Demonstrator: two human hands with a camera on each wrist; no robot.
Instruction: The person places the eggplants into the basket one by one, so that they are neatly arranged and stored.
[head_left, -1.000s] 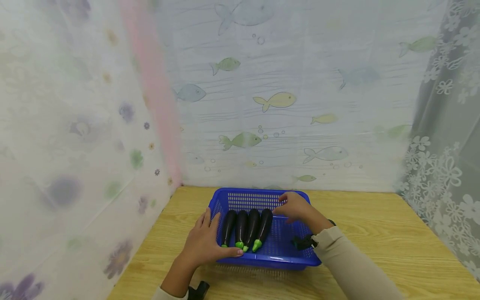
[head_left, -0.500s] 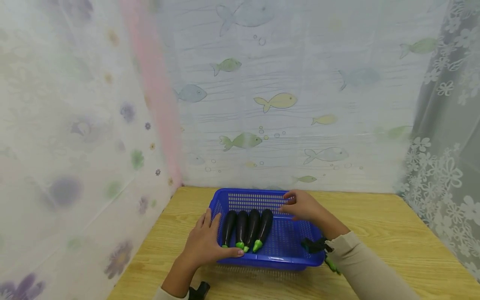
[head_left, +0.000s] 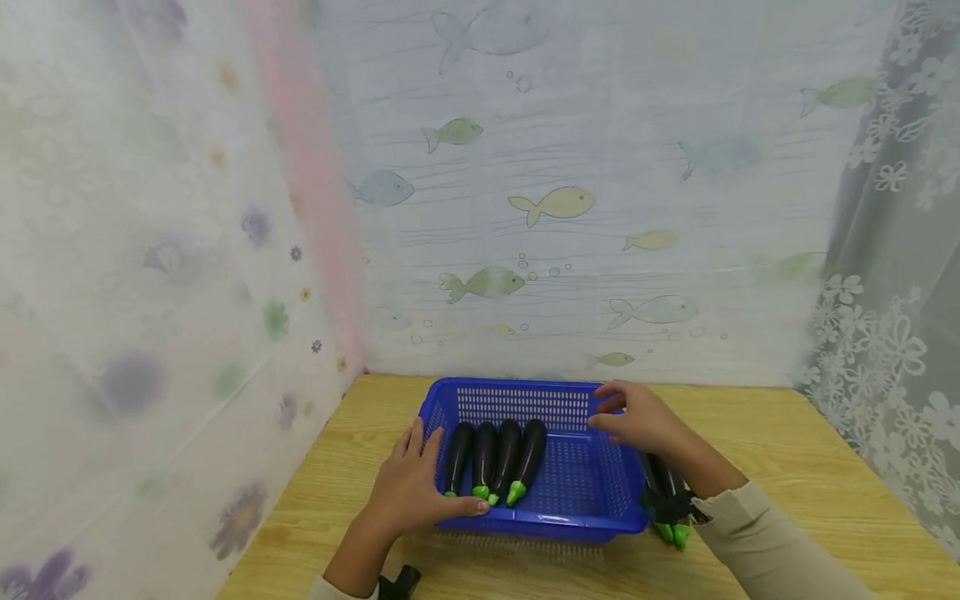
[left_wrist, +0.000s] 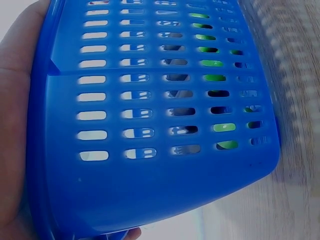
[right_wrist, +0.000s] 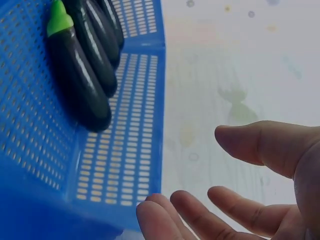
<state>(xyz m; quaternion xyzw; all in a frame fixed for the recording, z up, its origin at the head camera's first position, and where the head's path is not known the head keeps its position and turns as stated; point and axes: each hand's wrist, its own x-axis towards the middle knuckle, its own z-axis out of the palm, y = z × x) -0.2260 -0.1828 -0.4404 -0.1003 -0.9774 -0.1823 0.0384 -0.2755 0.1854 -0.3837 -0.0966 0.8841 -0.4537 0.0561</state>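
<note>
The left hand [head_left: 408, 492] grips the blue basket [head_left: 581, 512] on the worktop [head_left: 787, 467], four eggplants [head_left: 495, 458] inside, while the right hand [head_left: 637, 421], fingers apart and empty, seems bound for the eggplants outside [head_left: 663, 492].

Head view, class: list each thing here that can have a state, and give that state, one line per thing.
Blue basket: upright on the table, holding four eggplants.
Four eggplants: lying side by side at the basket's left, green stems toward the person.
Eggplants outside: lying on the table by the basket's right wall.
Left hand: grips the basket's near left corner.
Right hand: open, empty, over the basket's far right corner.
</note>
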